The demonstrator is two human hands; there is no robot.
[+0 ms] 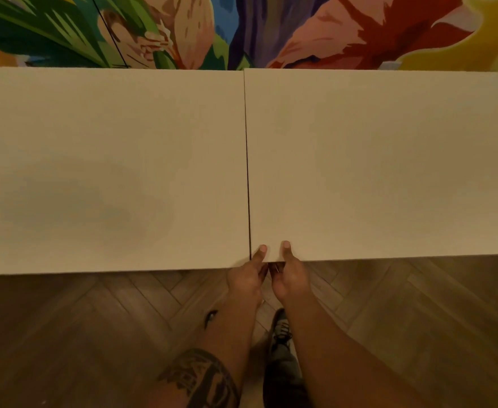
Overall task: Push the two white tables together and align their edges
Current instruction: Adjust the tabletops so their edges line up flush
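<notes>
Two white tables stand side by side against a painted wall. The left table (109, 172) and the right table (383, 163) meet along a thin dark seam at the middle. The left table's near edge lies a little closer to me than the right table's near edge. My left hand (249, 275) and my right hand (289, 275) both grip the right table's near edge at its left corner, just right of the seam. Both thumbs rest on the tabletop; the fingers are hidden under the edge.
A colourful floral mural (241, 30) fills the wall right behind both tables. Dark herringbone wood floor (94, 319) lies on my side. My shoe (281, 331) shows between my forearms.
</notes>
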